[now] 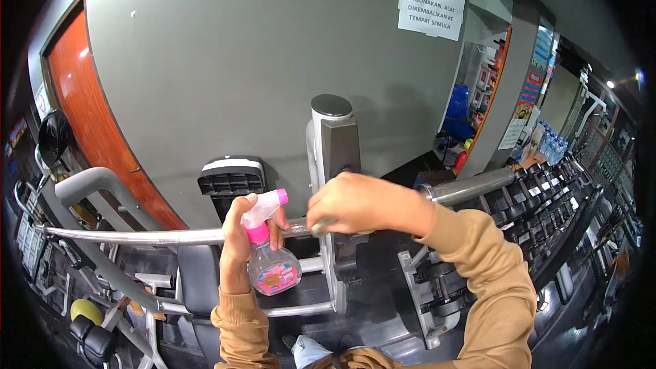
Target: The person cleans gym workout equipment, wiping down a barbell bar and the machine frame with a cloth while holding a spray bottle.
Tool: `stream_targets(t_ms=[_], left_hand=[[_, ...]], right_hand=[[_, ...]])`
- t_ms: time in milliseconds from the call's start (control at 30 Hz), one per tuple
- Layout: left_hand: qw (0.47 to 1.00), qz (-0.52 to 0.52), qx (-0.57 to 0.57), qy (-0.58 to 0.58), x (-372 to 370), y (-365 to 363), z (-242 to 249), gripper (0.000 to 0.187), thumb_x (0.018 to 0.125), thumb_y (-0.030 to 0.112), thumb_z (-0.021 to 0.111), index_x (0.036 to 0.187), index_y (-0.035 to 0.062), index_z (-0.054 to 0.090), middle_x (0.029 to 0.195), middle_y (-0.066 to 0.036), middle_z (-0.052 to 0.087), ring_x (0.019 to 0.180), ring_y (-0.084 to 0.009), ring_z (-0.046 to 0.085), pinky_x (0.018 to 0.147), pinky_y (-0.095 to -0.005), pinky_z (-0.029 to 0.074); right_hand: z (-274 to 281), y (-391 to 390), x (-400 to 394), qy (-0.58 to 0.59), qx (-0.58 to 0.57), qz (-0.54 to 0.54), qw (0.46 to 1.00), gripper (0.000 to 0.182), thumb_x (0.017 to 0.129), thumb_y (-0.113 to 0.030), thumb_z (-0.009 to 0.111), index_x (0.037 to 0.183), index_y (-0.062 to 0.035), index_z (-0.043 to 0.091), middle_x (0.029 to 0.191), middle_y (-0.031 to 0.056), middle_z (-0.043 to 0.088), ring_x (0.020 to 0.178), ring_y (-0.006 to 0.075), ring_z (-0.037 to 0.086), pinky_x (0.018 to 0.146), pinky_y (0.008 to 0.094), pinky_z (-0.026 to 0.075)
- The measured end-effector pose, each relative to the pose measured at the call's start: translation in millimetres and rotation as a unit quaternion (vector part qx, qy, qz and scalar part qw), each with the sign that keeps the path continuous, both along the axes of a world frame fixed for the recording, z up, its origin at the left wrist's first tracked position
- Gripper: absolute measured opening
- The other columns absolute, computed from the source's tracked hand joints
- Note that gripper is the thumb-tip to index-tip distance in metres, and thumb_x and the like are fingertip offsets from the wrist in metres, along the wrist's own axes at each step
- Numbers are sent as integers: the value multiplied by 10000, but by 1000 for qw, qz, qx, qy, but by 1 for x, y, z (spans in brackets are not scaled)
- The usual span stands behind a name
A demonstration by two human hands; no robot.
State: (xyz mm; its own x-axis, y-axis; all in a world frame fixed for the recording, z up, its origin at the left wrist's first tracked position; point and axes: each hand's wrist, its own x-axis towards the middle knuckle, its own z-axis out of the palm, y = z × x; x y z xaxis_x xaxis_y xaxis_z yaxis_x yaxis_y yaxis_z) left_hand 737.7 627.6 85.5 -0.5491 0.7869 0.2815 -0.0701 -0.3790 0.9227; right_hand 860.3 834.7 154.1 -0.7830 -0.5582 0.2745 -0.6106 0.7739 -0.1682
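Observation:
My left hand (236, 242) is closed around the neck of a clear spray bottle (275, 272) with a pink and white trigger head. The bottle carries a pink label and hangs just in front of a metal barbell (171, 236). My right hand (348, 203) is closed over the same bar, to the right of the bottle. A small greyish bit shows under its fingers, too little to name. Behind the right hand stands the grey upright post (333, 133) of the rack.
On the right, the bar's thick metal sleeve (471, 187) sticks out near a rack of dumbbells (540, 198). A black padded bench (198, 277) lies below the bar at left. A paper sign (431, 8) hangs on the grey wall, and a wooden door (102, 109) is at the left.

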Motion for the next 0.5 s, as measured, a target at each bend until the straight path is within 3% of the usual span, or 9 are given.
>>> stream_targets(t_ms=[100,300,433,500], left_hand=[[1000,-13,12,-6,-3,-1,0,619,946,455,367,749,-63,643,618,-188,618,437,-252,553,511,-362,505],[1000,-15,14,-5,-2,-1,-1,613,946,447,373,744,-64,644,624,-187,620,435,-247,554,506,-361,502],[999,-8,3,37,-1,1,-2,586,953,413,388,759,-72,655,618,-165,617,445,-225,569,492,-344,492],[999,-10,-2,40,1,2,-4,574,955,402,399,766,-74,657,614,-153,616,449,-217,573,489,-337,490]], right_hand=[[-7,-10,-16,30,9,40,999,148,820,-177,737,931,-81,723,880,69,701,838,306,685,749,417,556],[3,10,14,11,68,-28,997,168,751,-173,795,906,-119,760,821,70,716,858,297,698,784,421,561],[12,48,58,-52,19,-173,983,234,714,-143,824,943,-150,776,890,72,739,914,302,687,830,410,558],[4,69,83,-26,8,-230,973,260,711,-111,810,965,-156,780,905,86,744,885,311,703,810,418,559]])
